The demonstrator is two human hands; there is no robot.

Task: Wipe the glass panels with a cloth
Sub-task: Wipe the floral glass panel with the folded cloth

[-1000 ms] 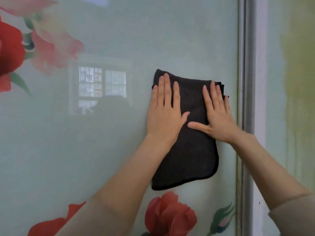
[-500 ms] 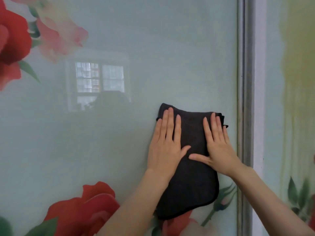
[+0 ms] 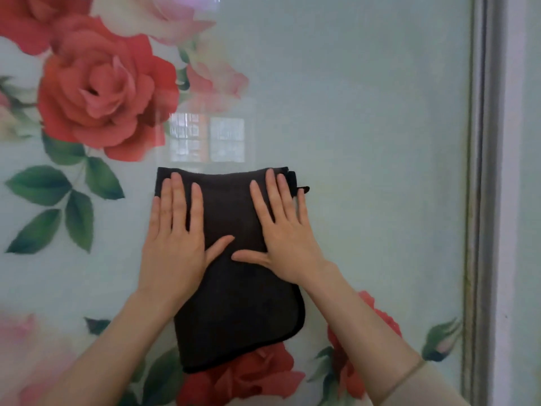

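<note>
The glass panel (upright, rose-printed) bears a dark folded cloth flat against it.

A grey metal frame runs upright along the right side, with a pale white strip just beside it toward the edge. A reflected window with small gridded panes shows bright left of centre. The light is soft and even.
</note>
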